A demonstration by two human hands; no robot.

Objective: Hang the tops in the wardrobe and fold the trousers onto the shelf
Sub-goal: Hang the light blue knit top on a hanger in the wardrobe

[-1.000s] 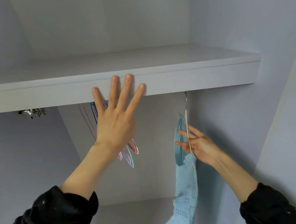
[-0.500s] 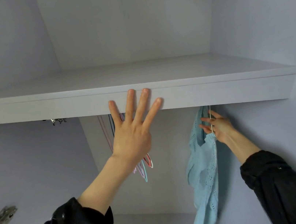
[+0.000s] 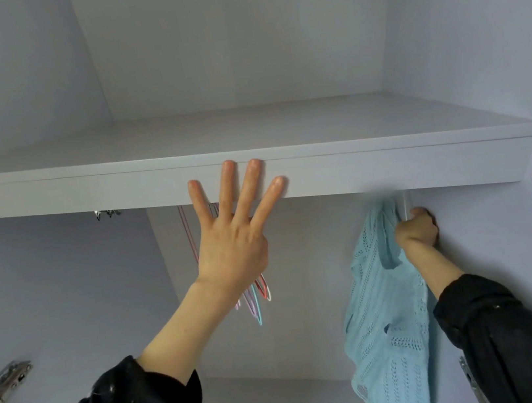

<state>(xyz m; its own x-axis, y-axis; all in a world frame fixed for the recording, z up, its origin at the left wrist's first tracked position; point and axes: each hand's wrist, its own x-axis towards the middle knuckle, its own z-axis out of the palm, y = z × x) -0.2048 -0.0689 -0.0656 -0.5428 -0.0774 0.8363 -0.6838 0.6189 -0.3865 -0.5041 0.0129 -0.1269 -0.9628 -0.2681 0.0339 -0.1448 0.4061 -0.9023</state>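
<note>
A light blue knitted top (image 3: 386, 314) hangs on a thin white hanger (image 3: 405, 206) just under the wardrobe shelf (image 3: 390, 165), at the right. My right hand (image 3: 415, 229) grips the hanger's neck close below the shelf, fingers curled round it. The hanger's hook and the rail are hidden behind the shelf's front edge. My left hand (image 3: 233, 237) is raised with fingers straight and spread, its fingertips resting on the shelf's front edge.
Several empty coloured hangers (image 3: 255, 298) dangle behind my left hand. Metal hooks (image 3: 106, 213) show under the shelf at the left. A door hinge (image 3: 6, 378) sits at the lower left. The wardrobe's right wall stands close to my right arm.
My right hand has lifted the hanger with the blue top higher, up to the underside of the shelf, and closed round it. My left hand stays on the shelf edge.
</note>
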